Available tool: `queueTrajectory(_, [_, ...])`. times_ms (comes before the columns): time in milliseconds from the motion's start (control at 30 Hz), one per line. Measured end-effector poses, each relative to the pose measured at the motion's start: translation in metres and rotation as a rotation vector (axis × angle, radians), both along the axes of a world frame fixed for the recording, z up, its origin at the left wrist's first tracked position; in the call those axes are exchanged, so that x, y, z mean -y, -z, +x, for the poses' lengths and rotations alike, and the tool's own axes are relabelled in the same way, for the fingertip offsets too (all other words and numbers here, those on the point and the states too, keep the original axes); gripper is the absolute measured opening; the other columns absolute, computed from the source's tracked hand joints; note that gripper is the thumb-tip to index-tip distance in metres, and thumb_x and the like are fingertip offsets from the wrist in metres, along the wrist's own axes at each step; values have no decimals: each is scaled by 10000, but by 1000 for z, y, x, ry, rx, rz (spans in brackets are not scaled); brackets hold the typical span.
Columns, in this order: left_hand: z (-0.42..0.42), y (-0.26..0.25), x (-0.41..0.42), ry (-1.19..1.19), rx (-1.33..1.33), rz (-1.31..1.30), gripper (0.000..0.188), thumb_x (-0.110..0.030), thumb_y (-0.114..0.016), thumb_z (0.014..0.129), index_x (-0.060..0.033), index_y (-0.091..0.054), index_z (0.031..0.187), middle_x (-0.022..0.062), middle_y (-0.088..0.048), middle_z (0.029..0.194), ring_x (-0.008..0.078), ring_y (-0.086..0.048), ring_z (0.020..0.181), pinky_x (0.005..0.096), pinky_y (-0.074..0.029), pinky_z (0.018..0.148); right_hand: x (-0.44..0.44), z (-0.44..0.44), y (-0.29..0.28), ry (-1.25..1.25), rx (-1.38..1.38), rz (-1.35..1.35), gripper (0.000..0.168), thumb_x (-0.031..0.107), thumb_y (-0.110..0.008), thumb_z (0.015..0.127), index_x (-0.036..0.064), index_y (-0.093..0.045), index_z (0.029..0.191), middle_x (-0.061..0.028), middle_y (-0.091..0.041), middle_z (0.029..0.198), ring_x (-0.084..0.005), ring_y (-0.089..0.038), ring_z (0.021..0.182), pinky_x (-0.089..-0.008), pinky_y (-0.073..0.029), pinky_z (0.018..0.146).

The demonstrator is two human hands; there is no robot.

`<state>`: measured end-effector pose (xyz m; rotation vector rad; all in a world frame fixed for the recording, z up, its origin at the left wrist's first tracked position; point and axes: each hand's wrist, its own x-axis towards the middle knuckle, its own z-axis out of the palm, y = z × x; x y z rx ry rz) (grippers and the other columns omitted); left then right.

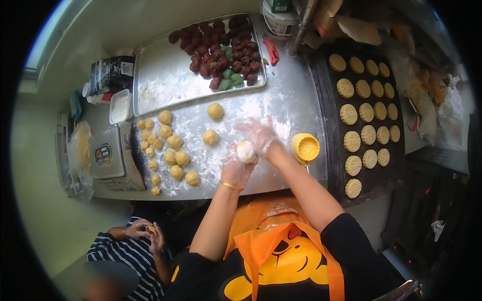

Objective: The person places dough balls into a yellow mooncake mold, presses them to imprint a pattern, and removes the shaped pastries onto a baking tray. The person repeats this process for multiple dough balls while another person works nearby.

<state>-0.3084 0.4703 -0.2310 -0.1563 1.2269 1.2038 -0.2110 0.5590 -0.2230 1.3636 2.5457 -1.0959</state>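
A flour-coated dough ball (246, 152) rests in my left hand (236, 167), which wears a clear plastic glove. My right hand (260, 134), gloved too, has its fingers spread just above and beside the ball; whether it touches the ball I cannot tell. Two smooth dough balls (210, 137) lie left of my hands on the floured steel table (271, 101). Further left are several more large dough balls (174, 142) and a cluster of small dough pieces (152, 139). To the right of my hands stands a yellow mooncake mold (305, 146) with a patterned face.
A metal tray (162, 81) holds dark red and green filling balls. Several stamped mooncakes (348, 114) sit in rows on a black baking tray (339, 199). A red utility knife (271, 51), a flour tub (120, 107) and a box (109, 154) stand around. At lower left, a co-worker (128, 252) handles dough.
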Motion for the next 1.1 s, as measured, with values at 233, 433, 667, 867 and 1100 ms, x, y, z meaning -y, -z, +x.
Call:
queueTrajectory(233, [-1, -15, -2, 46, -24, 58, 361, -349, -390, 1095, -80, -567, 1258, 60, -659, 1146, 183, -662, 952, 343, -576, 799, 25, 3, -10, 46, -364, 211, 495, 316, -542, 916, 63, -622, 1333, -107, -557, 1469, -286, -513, 1366, -549, -191, 1224])
queueTrajectory(433, [-5, -14, -11, -39, -22, 154, 360, -260, -379, 1094, -17, -542, 1302, 100, -638, 1145, 211, -643, 990, 330, -562, 839, 23, 2, -17, -9, -201, 363, 319, 208, -589, 911, 94, -701, 1188, -111, -642, 1358, -254, -573, 1296, -416, -372, 1154])
queueTrajectory(667, [-23, 17, 0, 266, -193, 333, 346, -304, -420, 1080, -64, -554, 1289, 68, -641, 1148, 205, -646, 999, 317, -570, 836, 24, 7, -33, 67, -451, 519, 369, 165, -557, 917, 69, -676, 1253, -136, -641, 1349, -299, -608, 1220, -412, -392, 1140])
queueTrajectory(867, [-20, -20, -13, -65, 360, 192, 347, -327, -424, 1076, -89, -542, 1300, 72, -646, 1241, 241, -631, 1128, 388, -567, 923, -3, 20, -23, 266, -535, 478, 365, 159, -558, 928, 81, -645, 1274, -138, -689, 1228, -309, -650, 1123, -410, -446, 1075])
queueTrajectory(1100, [-27, 5, -5, 10, 520, 597, 423, -416, -347, 1086, -96, -554, 1271, 84, -656, 1207, 268, -630, 1108, 397, -536, 950, 1, 14, -19, 327, -362, 109, 285, 255, -538, 969, 98, -723, 1118, -188, -699, 1157, -351, -661, 1067, -408, -517, 974])
